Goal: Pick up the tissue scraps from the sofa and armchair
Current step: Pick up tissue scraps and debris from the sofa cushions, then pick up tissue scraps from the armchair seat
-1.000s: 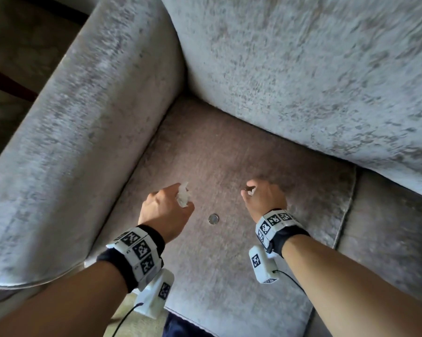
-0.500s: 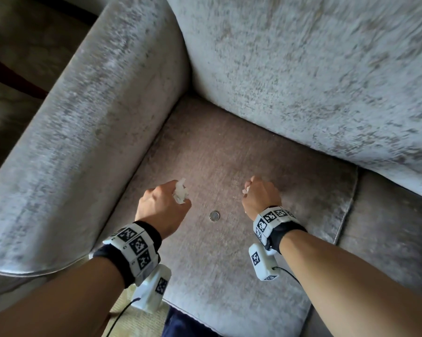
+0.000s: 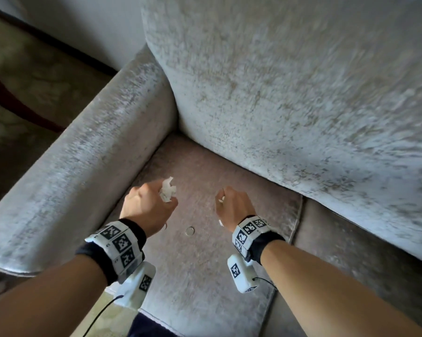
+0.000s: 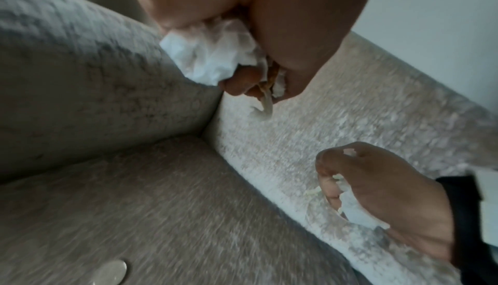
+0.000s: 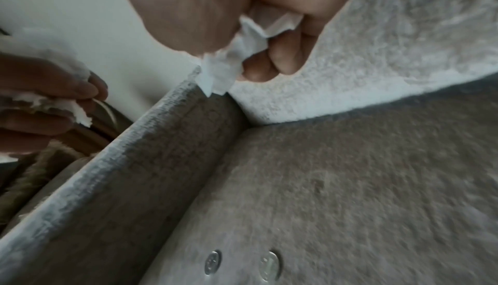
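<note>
Left hand (image 3: 148, 206) clutching crumpled white tissue wad (image 3: 167, 190), right hand (image 3: 232, 206) gripping torn scraps (image 5: 242, 55)

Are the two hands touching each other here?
Apart. The head view shows bare seat cushion between the left hand and the right hand.

Silver coin (image 3: 189, 231) lies flat on the seat below me, approx. centre of the head view, a bit toward 6 o'clock. Right wrist view shows two coins, one (image 5: 213, 262) at 6 o'clock and a 2nd (image 5: 269, 266) just beside it, not touching. Dark floor (image 3: 35, 76) at 10 o'clock, w/ a dark red strip (image 3: 15, 103) crossing it. Pale wall (image 3: 83, 27) at 11 o'clock.
</note>
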`<state>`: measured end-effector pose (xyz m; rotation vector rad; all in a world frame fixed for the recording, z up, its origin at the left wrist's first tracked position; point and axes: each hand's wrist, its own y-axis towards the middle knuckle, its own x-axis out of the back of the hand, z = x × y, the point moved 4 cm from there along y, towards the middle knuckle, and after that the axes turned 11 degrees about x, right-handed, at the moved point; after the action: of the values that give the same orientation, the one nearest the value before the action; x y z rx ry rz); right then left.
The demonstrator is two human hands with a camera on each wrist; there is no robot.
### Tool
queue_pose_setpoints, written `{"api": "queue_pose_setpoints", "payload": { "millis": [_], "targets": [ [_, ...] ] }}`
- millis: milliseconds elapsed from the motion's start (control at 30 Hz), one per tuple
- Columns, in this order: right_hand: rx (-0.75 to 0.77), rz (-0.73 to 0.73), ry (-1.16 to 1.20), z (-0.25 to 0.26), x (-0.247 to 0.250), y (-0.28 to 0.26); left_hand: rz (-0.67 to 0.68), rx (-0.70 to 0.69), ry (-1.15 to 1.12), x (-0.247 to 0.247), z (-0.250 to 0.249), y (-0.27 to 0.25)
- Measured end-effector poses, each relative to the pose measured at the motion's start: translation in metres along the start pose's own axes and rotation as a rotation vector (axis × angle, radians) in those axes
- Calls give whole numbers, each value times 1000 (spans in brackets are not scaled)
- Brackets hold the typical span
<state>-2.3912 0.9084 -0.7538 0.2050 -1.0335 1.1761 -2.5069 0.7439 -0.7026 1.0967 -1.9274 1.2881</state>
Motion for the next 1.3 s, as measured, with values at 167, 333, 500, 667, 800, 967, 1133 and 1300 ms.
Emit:
{"api": "queue_pose_setpoints", "payload": {
  "millis": [167, 333, 500, 667, 800, 967, 1133, 1300],
  "targets": [
    [168, -88, 18, 64, 11, 7, -47, 17, -45, 43, 30, -5],
    [445, -255, -86, 168, -1, 9, -127, 61, -87, 116, 92, -10],
    [491, -30, -195, 294, -26, 11, -207, 115, -107, 210, 167, -16],
    [637, -71, -134, 431, -45, -2, -290, 193, -179, 304, 244, -27],
    [713, -36, -148, 535, -73, -17, -346, 244, -220, 369, 308, -42],
    [820, 106, -221, 662, -111, -43, -421, 350, -265, 450, 397, -65],
    [1009, 189, -236, 802, -142, -92, -552, 503, -296, 529, 485, -114],
    [1267, 244, -179, 908, -182, -147, -681, 668, -290, 584, 564, -166]
  ]
}}
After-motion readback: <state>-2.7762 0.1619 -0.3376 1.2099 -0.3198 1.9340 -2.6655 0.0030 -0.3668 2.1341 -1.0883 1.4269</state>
